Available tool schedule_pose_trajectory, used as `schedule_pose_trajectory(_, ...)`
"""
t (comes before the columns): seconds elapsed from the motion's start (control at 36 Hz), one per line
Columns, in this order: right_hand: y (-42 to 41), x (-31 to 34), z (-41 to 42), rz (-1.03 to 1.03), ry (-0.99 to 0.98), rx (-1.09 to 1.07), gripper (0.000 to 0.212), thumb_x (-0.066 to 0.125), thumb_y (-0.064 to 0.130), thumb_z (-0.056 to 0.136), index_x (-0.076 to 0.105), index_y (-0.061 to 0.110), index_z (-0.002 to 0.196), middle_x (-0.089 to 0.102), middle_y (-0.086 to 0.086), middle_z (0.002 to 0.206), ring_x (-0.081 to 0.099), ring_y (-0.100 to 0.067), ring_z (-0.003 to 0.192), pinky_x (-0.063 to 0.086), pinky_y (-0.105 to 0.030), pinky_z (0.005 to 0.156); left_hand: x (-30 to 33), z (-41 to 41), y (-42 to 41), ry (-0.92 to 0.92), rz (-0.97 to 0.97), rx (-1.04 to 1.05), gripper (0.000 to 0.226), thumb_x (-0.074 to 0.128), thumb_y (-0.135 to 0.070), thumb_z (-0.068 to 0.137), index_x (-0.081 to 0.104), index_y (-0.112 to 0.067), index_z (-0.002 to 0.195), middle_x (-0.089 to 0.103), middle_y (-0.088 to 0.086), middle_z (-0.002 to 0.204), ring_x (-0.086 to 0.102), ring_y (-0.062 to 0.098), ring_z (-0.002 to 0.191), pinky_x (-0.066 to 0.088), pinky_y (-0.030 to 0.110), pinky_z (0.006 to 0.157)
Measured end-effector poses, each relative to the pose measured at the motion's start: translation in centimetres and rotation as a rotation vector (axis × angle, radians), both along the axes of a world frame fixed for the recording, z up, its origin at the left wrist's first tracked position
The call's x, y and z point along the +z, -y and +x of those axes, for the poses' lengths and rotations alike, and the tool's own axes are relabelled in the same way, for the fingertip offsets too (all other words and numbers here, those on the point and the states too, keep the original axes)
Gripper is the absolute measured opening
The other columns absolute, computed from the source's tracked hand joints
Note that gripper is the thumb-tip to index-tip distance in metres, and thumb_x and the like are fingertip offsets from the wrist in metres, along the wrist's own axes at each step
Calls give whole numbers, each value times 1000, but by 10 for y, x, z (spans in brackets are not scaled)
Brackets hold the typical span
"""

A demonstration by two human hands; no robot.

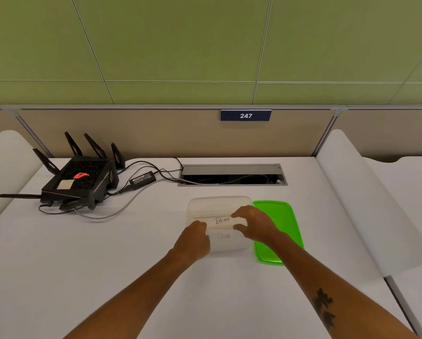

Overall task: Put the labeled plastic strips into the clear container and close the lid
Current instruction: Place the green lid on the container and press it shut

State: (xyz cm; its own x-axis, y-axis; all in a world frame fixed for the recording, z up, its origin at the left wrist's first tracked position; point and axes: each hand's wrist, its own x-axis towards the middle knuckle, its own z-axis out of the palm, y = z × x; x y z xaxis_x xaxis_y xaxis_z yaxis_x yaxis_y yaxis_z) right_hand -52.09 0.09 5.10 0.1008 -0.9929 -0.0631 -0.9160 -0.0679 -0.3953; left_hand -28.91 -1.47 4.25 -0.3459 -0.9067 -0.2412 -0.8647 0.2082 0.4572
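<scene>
A clear rectangular container [218, 204] stands on the white desk in front of me, without its lid. Over it I hold a white strip marked "BEAR" [221, 220] by both ends: my left hand [194, 239] pinches its left end and my right hand [255, 223] pinches its right end. A second strip marked "DOG" [223, 236] lies lower, inside the container, seen through the plastic. The green lid [282, 226] lies flat on the desk just right of the container, partly under my right forearm.
A black router with several antennas [79, 178] sits at the back left with a power brick [142, 178] and cables trailing toward an open cable hatch [232, 174] behind the container. White curved dividers [366, 192] flank the desk on both sides.
</scene>
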Motion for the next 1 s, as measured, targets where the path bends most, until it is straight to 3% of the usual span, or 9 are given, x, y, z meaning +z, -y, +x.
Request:
schedule_pose_trajectory(0.06, -8, -1, -4, -151, 31, -21, 37, 73, 32, 94, 71, 20, 129, 71, 4, 127, 59, -19, 125, 51, -35, 102, -8, 2, -8, -29, -8, -48, 54, 51, -30, 102, 43, -11, 152, 45, 8, 158, 49, 27, 142, 41, 34, 114)
schedule_pose_trajectory(0.14, -25, -1, -14, -346, 83, -107, 37, 77, 22, 91, 73, 11, 127, 72, -5, 117, 63, -26, 114, 56, -38, 95, -19, -1, -22, -42, -44, -117, 66, 46, -38, 105, 23, -15, 162, 19, 5, 171, 22, 24, 157, 26, 38, 124)
schedule_pose_trajectory(0.22, -43, -4, -24, -442, 101, -190, 40, 79, 14, 89, 72, 7, 127, 71, -11, 116, 64, -32, 110, 55, -42, 95, -30, -4, -34, 35, -132, -206, 70, 41, -43, 106, 16, -12, 164, 10, 8, 173, 6, 27, 160, 9, 41, 129)
schedule_pose_trajectory(0.31, -62, -14, -31, -455, 105, -270, 45, 80, 9, 86, 70, 3, 129, 71, -16, 117, 64, -38, 108, 55, -46, 95, -39, -5, -43, 162, -251, -290, 72, 35, -47, 105, 15, -9, 163, 9, 13, 172, 2, 28, 160, -5, 45, 129)
schedule_pose_trajectory(0.47, -104, -46, -38, -281, 105, -325, 46, 85, 9, 80, 73, 3, 124, 71, -16, 115, 67, -40, 108, 59, -47, 91, -50, -6, -56, 245, -308, -296, 80, 34, -50, 103, 4, -9, 164, -4, 16, 172, -11, 33, 159, -11, 55, 126)
schedule_pose_trajectory(0.64, -126, -66, -42, -90, 27, -243, 37, 81, 17, 84, 77, 9, 120, 71, -11, 119, 64, -35, 115, 55, -42, 93, -53, -6, -58, 241, -294, -289, 83, 36, -51, 102, -1, -10, 164, -11, 16, 172, -16, 33, 158, -11, 55, 126)
schedule_pose_trajectory(0.83, -127, -73, -44, -74, -37, -223, 14, 75, 17, 89, 82, 11, 99, 74, -8, 106, 66, -35, 105, 55, -43, 85, -51, -2, -57, 179, -275, -299, 82, 42, -47, 102, 1, -11, 164, -10, 13, 172, -16, 30, 159, -12, 51, 127)
schedule_pose_trajectory(1.0, -122, -70, -50, -85, -47, -199, 11, 70, 17, 93, 78, 9, 91, 73, -7, 98, 66, -34, 100, 53, -42, 77, -50, -1, -56, 163, -253, -301, 82, 43, -44, 103, 0, -12, 164, -13, 11, 172, -18, 27, 158, -19, 46, 124)
